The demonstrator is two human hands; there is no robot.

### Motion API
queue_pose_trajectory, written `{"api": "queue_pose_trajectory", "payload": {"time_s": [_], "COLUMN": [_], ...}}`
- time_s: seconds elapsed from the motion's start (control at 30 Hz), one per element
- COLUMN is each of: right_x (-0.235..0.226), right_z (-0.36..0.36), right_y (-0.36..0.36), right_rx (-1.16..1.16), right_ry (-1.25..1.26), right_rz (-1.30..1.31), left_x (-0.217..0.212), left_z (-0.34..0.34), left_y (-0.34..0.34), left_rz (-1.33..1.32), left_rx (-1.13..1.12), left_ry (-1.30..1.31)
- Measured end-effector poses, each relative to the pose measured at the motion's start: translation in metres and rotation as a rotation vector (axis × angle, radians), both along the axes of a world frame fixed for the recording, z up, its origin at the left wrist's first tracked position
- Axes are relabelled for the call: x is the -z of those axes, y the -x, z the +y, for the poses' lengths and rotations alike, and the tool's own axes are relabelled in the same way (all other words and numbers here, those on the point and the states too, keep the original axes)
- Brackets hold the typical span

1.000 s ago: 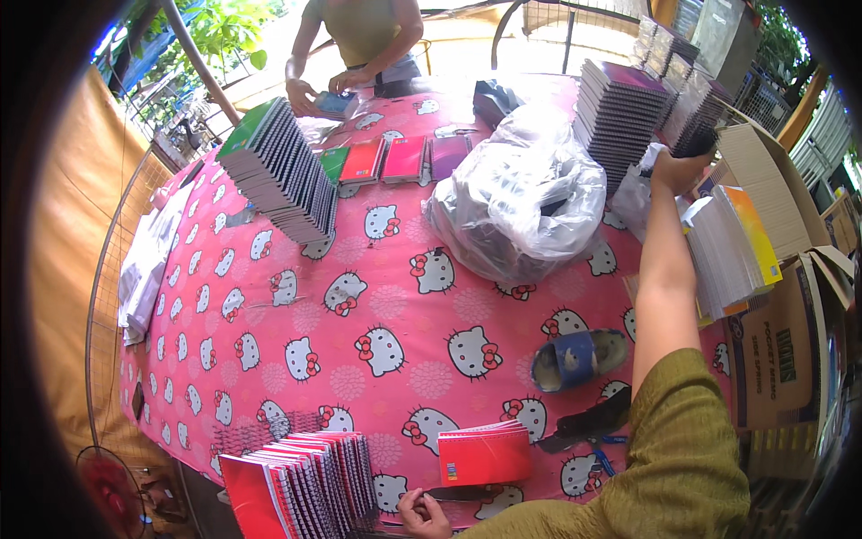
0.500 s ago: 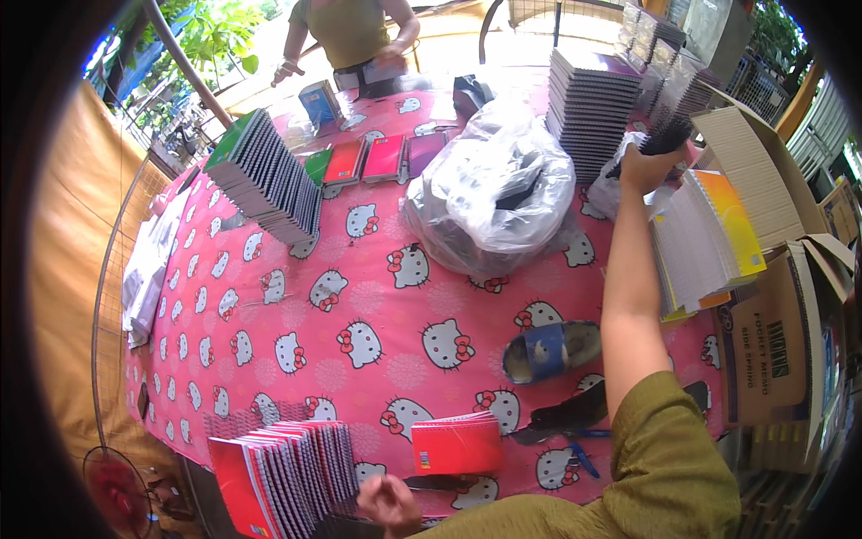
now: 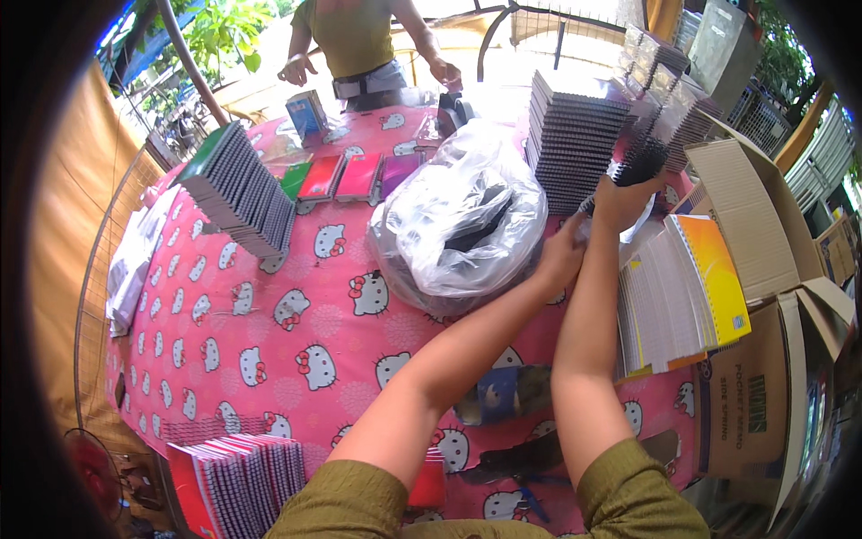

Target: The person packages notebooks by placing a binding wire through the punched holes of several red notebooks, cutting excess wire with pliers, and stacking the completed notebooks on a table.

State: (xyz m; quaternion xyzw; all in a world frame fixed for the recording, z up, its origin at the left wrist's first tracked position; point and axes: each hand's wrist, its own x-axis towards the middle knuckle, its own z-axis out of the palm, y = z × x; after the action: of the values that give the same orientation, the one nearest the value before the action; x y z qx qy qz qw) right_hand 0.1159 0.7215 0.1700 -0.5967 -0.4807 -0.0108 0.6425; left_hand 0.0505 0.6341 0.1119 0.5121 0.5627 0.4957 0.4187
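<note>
My right hand (image 3: 621,202) is stretched to the far right of the table, shut on a bunch of black spiral binding coils (image 3: 642,160). It holds them just in front of a tall stack of spiral-bound notebooks (image 3: 575,135). My left hand (image 3: 561,256) is raised right beside my right wrist, against the edge of a clear plastic bag (image 3: 458,225) with dark things inside. Its fingers curl toward the coils' lower end, and their grip is hidden. A red notebook (image 3: 429,481) lies at the near edge under my left arm.
The pink cat-patterned tablecloth (image 3: 269,359) carries a leaning notebook stack (image 3: 238,189), coloured covers (image 3: 346,175), a pink-red stack (image 3: 238,476) and paper sheets with an orange cover (image 3: 682,287). Cardboard boxes (image 3: 745,216) stand right. Another person (image 3: 359,40) stands across the table.
My left hand left the red notebook at the near edge and rose to the far right beside my right wrist. My right hand stays on the black coils.
</note>
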Motion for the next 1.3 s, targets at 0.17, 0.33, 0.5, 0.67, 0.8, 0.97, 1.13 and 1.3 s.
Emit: {"api": "queue_pose_trajectory", "payload": {"time_s": [0.17,0.33,0.5,0.67,0.8,0.97,1.13,1.3], "right_x": [0.01,0.024,0.03,0.032,0.023,-0.023,-0.08,-0.096], "right_z": [0.011,0.017,0.028,0.041,0.033,-0.035,-0.14,-0.252], "right_y": [-0.013,0.001,-0.006,-0.02,-0.011,0.015,0.025,0.008], "right_rx": [0.004,0.075,0.104,0.089,-0.047,-0.169,-0.82,-1.661], "right_ry": [0.022,0.099,0.242,0.005,-0.088,-0.107,-0.073,0.45], "right_rz": [-0.01,-0.043,0.089,0.107,0.324,0.145,0.455,0.514], "left_x": [0.014,0.019,0.008,0.037,0.034,0.014,-0.02,-0.093], "left_z": [0.042,0.048,0.037,0.038,0.038,0.002,-0.088,-0.227], "left_y": [-0.011,-0.002,0.007,0.007,0.004,0.011,0.045,0.089], "left_rz": [0.104,0.153,0.022,-0.241,-0.322,-0.348,-0.382,-0.89], "left_rx": [-0.035,-0.1,-0.011,0.079,0.09,0.033,0.273,0.03], "left_ry": [-0.072,-0.128,0.125,0.088,0.114,-0.001,0.23,0.076]}}
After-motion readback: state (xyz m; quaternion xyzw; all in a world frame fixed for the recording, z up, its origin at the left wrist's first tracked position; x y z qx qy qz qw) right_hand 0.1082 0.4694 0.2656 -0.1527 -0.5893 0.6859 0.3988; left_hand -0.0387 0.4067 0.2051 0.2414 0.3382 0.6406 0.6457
